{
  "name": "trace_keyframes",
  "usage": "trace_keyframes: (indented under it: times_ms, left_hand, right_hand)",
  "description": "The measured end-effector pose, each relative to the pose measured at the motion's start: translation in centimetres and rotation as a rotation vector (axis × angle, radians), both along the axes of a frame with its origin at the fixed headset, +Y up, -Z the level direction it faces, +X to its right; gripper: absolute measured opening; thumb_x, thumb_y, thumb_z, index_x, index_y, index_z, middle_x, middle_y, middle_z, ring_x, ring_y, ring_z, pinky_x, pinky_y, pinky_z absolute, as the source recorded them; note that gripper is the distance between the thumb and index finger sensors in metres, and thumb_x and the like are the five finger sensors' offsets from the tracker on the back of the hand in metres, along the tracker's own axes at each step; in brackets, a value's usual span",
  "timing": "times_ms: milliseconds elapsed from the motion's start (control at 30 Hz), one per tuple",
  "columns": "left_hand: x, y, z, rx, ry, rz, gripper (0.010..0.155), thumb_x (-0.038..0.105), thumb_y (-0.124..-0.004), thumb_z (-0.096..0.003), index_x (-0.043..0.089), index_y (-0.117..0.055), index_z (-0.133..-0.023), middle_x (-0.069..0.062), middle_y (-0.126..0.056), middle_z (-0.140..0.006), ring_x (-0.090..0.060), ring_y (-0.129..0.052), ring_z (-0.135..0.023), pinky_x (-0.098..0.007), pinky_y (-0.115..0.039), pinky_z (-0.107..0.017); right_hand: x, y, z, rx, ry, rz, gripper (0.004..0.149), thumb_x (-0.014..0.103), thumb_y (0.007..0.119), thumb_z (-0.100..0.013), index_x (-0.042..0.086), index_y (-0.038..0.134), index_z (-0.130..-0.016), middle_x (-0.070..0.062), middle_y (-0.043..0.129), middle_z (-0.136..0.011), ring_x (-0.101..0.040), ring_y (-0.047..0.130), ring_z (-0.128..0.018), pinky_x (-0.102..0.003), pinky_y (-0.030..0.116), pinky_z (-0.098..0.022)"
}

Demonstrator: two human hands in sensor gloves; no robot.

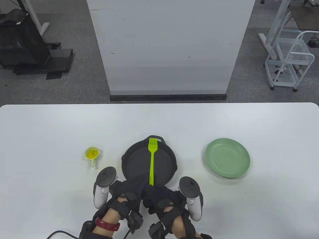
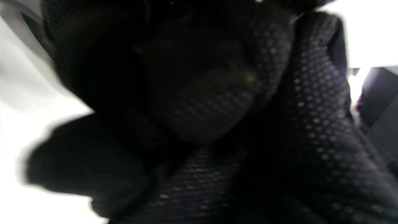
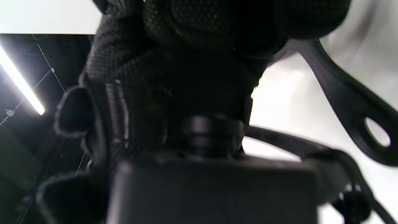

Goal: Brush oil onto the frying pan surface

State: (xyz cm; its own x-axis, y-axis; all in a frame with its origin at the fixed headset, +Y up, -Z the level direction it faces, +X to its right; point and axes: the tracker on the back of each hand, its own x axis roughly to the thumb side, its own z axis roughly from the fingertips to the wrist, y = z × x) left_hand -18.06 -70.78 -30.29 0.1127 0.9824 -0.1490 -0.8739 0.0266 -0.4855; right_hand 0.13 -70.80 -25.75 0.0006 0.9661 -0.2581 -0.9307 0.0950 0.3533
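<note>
Nearest: 2 gloved hands bunched tog. at pan's near rim. Right hand point(image 1: 162, 193) fingers curl round the 1 green brush point(image 1: 151, 159) handle end; left hand point(image 1: 129, 190) grip can't tell. Beyond fingers: 1 frying pan point(image 1: 132, 159), bristles at far rim. Left of fingers, 1 oil cup point(image 1: 92, 153); right, 1 green plate point(image 1: 227, 157).

No text or labels can be read, seemingly.

Hidden grip at the pan's near rim

The brush point(image 1: 151, 161) handle's end vanishes under both gloves; the wrist views show only blurred black fabric.
</note>
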Motion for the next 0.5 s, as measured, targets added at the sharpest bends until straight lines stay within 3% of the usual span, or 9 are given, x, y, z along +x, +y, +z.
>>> trace_keyframes:
  times_ms: [133,333,500]
  left_hand:
    - [-0.6,-0.9,-0.1,-0.078,-0.004,0.104,0.056,0.052,-0.063,-0.0495,0.016,-0.078,-0.090,-0.015,-0.086,-0.090,-0.043,-0.088,-0.072,-0.051,-0.077,-0.049]
    - [-1.5,-0.9,-0.3,-0.110,-0.014,0.102,0.045,0.047,-0.070,-0.0495,0.017,-0.081,-0.081,-0.011,-0.086,-0.089,-0.042,-0.086,-0.075,-0.052,-0.076,-0.051]
    - [-3.9,0.8,-0.9,-0.053,0.033,-0.014,0.044,0.045,-0.069,-0.0483,0.015,-0.083,-0.076,-0.011,-0.092,-0.078,-0.040,-0.094,-0.064,-0.048,-0.081,-0.042]
  right_hand:
    - [-0.7,-0.2,-0.2,-0.015,0.033,-0.011,0.039,0.047,0.069,-0.045,0.014,0.078,-0.064,-0.008,0.087,-0.052,-0.034,0.085,-0.058,-0.039,0.079,-0.033]
    - [-1.4,-0.3,-0.2,0.000,0.070,0.049,0.039,0.047,0.072,-0.044,0.014,0.081,-0.063,-0.009,0.088,-0.052,-0.034,0.085,-0.059,-0.041,0.079,-0.034]
    - [-1.5,-0.5,0.2,-0.015,0.145,0.106,0.051,0.048,0.069,-0.047,0.011,0.074,-0.081,-0.016,0.081,-0.072,-0.042,0.077,-0.071,-0.046,0.075,-0.044]
